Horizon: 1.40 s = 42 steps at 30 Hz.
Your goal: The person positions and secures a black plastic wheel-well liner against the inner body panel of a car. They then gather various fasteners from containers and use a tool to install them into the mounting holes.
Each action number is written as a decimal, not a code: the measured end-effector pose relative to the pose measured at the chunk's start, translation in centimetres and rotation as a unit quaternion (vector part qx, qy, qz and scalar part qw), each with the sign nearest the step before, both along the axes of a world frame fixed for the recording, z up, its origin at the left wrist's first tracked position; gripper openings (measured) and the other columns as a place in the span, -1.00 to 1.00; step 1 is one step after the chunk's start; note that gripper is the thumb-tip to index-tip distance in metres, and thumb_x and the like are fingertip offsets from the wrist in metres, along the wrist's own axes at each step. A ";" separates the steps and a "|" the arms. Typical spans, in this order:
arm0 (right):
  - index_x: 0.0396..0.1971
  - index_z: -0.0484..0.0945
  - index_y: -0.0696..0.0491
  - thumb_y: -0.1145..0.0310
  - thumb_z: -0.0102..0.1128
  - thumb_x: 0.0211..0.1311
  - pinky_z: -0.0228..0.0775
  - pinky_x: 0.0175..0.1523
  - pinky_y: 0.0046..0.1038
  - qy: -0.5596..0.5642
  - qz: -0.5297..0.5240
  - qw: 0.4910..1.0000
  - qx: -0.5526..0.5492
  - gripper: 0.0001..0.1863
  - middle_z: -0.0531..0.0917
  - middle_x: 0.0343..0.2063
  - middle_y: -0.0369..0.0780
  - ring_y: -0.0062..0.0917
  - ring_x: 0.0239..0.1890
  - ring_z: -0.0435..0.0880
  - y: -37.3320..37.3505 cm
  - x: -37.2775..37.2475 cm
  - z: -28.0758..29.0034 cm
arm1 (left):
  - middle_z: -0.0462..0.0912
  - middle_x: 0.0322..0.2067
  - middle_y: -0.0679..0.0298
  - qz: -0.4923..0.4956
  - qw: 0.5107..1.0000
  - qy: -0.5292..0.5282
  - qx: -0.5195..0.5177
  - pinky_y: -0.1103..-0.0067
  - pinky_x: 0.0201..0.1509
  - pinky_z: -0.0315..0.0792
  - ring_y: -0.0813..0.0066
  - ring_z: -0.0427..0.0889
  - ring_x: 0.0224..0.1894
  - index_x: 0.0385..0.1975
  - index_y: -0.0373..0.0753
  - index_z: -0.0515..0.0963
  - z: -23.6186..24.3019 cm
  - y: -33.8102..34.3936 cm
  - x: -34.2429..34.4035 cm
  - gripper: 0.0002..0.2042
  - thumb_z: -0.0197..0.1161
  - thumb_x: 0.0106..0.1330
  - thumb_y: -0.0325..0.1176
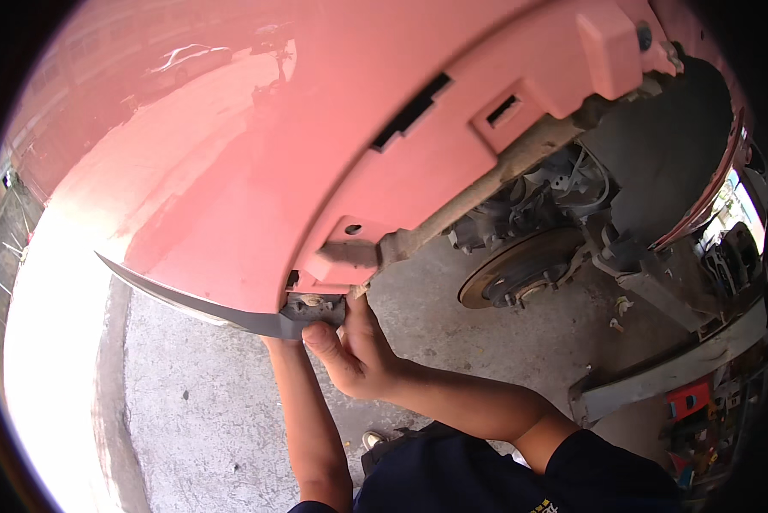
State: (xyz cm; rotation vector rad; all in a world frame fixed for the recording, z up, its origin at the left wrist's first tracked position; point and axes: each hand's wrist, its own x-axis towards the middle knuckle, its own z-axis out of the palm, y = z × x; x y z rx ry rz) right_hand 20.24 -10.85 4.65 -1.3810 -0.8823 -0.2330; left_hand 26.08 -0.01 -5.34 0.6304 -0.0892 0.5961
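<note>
A pink car bumper [230, 205] fills the upper view, with a dark grey trim strip [187, 303] along its lower edge. Where the strip ends, a small dark bracket [320, 310] shows bolts or clips. My right hand [354, 359] grips this end, thumb raised at its underside and fingers curled up behind it, their tips partly hidden. My left hand [279, 346] reaches up under the same trim end; its fingers are hidden behind the strip.
An exposed brake disc [512, 269] and suspension parts sit in the wheel well. A grey metal beam [674, 376] and a red-and-black toolbox [687, 398] stand at right. My shoe rests on the concrete floor [196, 402].
</note>
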 end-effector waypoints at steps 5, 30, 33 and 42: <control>0.32 -0.23 0.30 0.16 0.00 0.27 -0.29 0.41 -0.23 -0.111 -0.030 0.989 -0.089 -0.16 -0.20 0.36 0.10 -0.09 0.42 -0.22 -5.7 1.3 -5.5 | 0.23 0.24 0.16 -0.112 0.989 0.006 0.100 0.35 0.28 0.19 0.28 0.26 0.25 0.27 -0.22 0.13 -6.8 -6.1 -5.1 -0.48 -0.25 0.43 -0.02; -0.34 0.47 0.22 0.61 0.30 -0.06 0.56 -0.50 -0.34 0.624 -0.634 0.263 0.374 -0.75 0.62 -0.57 0.01 -0.27 -0.53 0.69 -42.5 -56.6 -42.8 | 0.30 0.22 0.59 -0.505 0.462 0.638 0.353 0.24 0.23 0.09 0.47 0.25 0.27 0.16 0.12 0.31 -34.2 -29.1 0.3 -0.46 -0.04 0.26 0.25; -0.27 0.49 0.20 0.23 -0.02 0.09 0.27 -0.26 0.26 0.689 -0.608 0.174 0.354 -0.66 0.58 -0.39 0.01 0.05 -0.29 0.57 -29.9 -59.4 -45.3 | 0.32 0.22 0.56 -0.513 0.458 0.585 0.430 0.24 0.29 0.02 0.49 0.28 0.26 0.21 0.10 0.27 -32.7 -42.9 -0.4 -0.41 -0.17 0.29 0.30; -0.11 0.41 0.17 0.27 0.01 0.15 0.29 -0.12 0.03 0.765 -0.464 0.421 0.148 -0.64 0.53 -0.22 0.00 -0.10 -0.15 0.53 -52.7 -52.6 -49.9 | 0.63 -0.23 0.19 -0.619 0.563 0.091 0.539 0.46 -0.11 0.44 0.40 0.61 -0.20 -0.13 -0.29 0.53 -29.3 -61.1 -14.5 -0.73 0.09 0.33 -0.24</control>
